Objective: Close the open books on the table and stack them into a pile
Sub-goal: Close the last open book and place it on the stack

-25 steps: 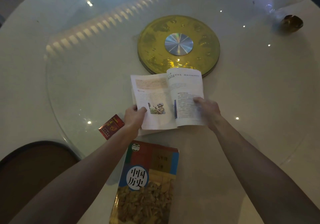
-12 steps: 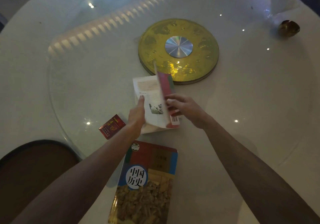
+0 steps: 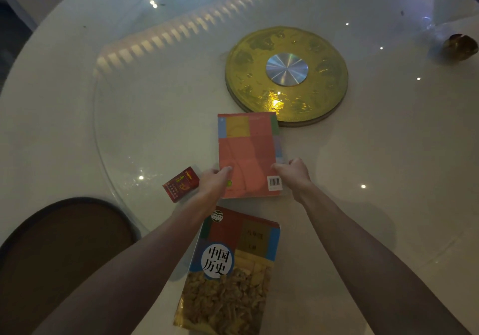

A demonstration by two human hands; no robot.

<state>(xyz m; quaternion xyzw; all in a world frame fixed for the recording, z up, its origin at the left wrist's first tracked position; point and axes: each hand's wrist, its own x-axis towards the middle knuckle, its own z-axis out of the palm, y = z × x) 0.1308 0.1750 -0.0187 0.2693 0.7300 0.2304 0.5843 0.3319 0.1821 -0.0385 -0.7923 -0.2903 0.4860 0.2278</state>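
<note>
A closed book with a red back cover [image 3: 247,150] and a barcode lies flat on the white round table [image 3: 388,153], back side up. My left hand [image 3: 213,181] grips its lower left edge, thumb on the cover. My right hand [image 3: 294,172] holds its lower right edge by the barcode, fingers curled. Nearer to me lies a second closed book [image 3: 233,270], front cover up, with Chinese characters in a white circle and a yellow picture. It sits apart from the red book, between my forearms.
A small red cigarette pack [image 3: 181,184] lies just left of my left hand. A gold round disc with a silver centre [image 3: 286,75] sits beyond the red book. A brown chair seat [image 3: 64,244] shows at lower left, a small dark gold object [image 3: 460,46] at far right.
The book was open with both hands on its pages; my right hand folded the right half over to the left, and it now lies closed, back cover up.
</note>
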